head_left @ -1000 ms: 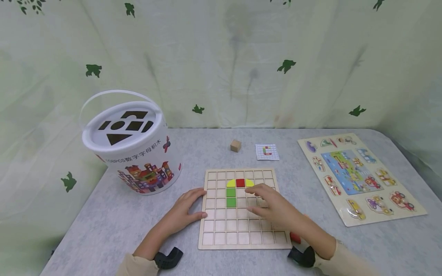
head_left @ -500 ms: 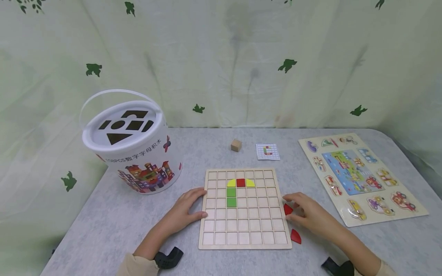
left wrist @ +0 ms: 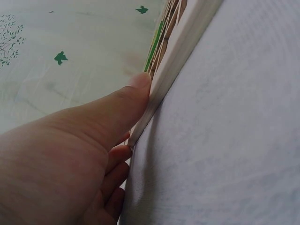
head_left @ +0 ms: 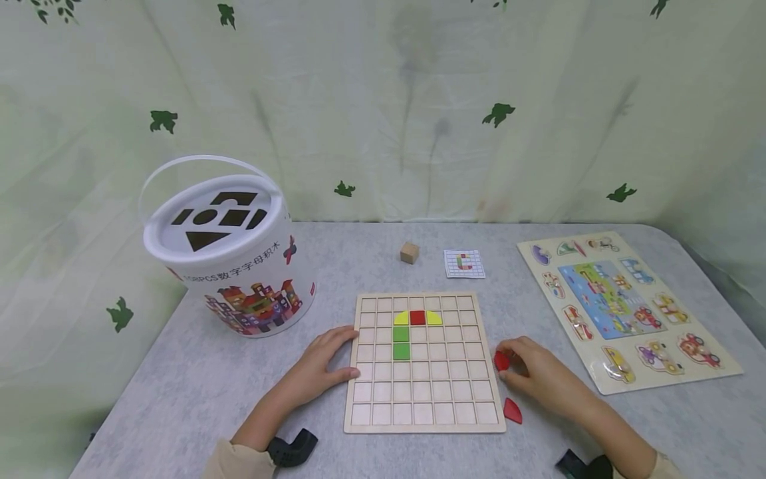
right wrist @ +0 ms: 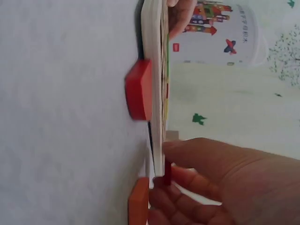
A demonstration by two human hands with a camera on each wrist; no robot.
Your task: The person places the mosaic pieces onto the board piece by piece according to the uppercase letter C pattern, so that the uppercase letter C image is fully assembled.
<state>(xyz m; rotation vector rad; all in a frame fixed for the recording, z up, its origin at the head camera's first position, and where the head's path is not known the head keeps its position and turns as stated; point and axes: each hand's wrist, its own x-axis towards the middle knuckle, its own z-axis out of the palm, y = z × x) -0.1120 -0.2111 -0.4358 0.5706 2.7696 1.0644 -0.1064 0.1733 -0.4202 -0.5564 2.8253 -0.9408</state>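
Right hand pinches red piece beside right edge of grid board; left hand, fingers relaxed, touches left edge.

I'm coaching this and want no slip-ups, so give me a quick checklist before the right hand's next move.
1. Left hand touching the board's left edge: ok.
2. Right hand pinching a red piece: ok.
3. That piece clear of the tabletop: cannot tell.
4. Both green squares within their cells: ok.
5. Patterned card uncovered: ok.
6. Other red piece in the grid: not ok; it lies beside the board.
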